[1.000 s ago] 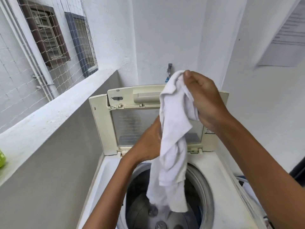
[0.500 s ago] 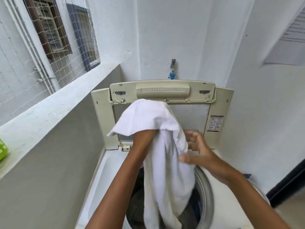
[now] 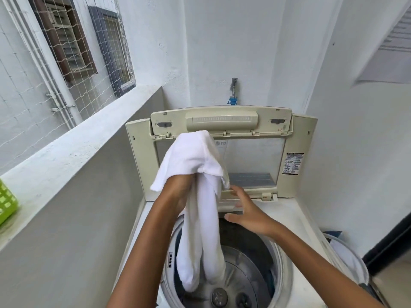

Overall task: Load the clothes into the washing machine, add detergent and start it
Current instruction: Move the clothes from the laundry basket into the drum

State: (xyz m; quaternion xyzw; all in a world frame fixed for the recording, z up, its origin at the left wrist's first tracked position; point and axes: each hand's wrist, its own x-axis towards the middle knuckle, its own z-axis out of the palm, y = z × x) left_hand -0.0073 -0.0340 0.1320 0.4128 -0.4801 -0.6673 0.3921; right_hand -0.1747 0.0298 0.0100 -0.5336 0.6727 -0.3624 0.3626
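White balcony nook: my left hand (image 3: 178,192) grips the limp, light white garment (image 3: 195,196) at its bunched middle over the drum (image 3: 255,263); right hand (image 3: 246,212), at three o'clock, spread empty.

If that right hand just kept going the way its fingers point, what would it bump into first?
Most likely the white garment hanging from the left hand over the drum. The right hand is open, fingers aimed left and slightly forward, fingertips near the cloth. Depth is hard to judge.

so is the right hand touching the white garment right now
Apart. The head view shows the right hand open beside the white garment, with a visible gap; only the left hand grips it.
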